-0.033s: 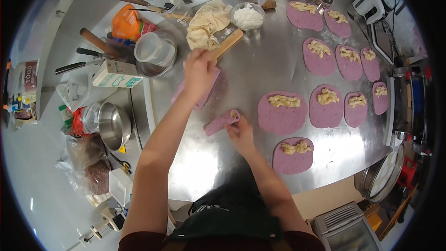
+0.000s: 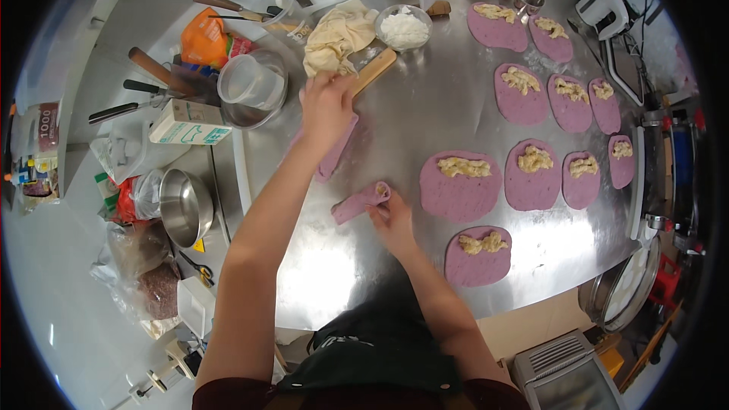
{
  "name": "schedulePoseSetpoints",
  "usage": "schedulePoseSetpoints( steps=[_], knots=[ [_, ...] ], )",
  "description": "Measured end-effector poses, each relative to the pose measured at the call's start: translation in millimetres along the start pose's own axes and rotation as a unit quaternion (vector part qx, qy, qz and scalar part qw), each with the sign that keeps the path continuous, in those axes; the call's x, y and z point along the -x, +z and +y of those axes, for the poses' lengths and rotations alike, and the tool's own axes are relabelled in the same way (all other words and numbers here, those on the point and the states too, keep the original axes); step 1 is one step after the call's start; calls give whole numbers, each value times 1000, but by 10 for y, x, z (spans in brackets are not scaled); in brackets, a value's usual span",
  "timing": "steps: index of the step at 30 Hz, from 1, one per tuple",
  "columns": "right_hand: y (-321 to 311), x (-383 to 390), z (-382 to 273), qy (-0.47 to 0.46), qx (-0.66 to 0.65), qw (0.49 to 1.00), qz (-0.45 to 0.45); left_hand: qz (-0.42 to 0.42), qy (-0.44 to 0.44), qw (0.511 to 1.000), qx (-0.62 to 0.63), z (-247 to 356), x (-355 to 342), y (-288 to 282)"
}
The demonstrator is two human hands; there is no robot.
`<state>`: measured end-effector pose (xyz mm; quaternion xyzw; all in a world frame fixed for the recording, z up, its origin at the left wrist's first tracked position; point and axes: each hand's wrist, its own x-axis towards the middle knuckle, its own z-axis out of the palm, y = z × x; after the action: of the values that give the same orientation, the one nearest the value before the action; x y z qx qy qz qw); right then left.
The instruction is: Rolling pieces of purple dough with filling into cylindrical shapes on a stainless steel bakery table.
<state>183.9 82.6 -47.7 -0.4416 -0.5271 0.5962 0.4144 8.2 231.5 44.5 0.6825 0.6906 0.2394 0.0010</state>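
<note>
A small purple dough roll [image 2: 355, 206] with pale filling showing at its right end lies on the steel table [image 2: 395, 129]. At that end my right hand [image 2: 395, 224] is closed, its thumb and fingers gripping the roll. Further back and to the left, my left hand [image 2: 326, 102] reaches over another piece of purple dough [image 2: 334, 156], long and folded or rolled. That hand's fingers bend downward beside the crumpled beige cloth [image 2: 339, 30], and their tips are hidden. A wooden-handled scraper [image 2: 374, 70] lies just right of the left hand.
Several flat purple dough pieces [image 2: 531, 190] topped with pale shredded filling cover the table's right side. A bowl of white powder [image 2: 405, 28] stands at the back. Along the left are a carton [image 2: 190, 121], a plastic tub [image 2: 252, 83] and a steel bowl [image 2: 186, 207].
My left hand has shifted slightly over the long purple dough, which now looks narrower to the right of my arm. The right hand and its roll stay nearly in place.
</note>
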Motion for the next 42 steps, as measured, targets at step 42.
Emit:
schedulePoseSetpoints(
  steps=[42],
  knots=[
    [-72,-42,-127,54,-60,996,-34,-10,-198,965,171,-296,1965,-445]
  ],
)
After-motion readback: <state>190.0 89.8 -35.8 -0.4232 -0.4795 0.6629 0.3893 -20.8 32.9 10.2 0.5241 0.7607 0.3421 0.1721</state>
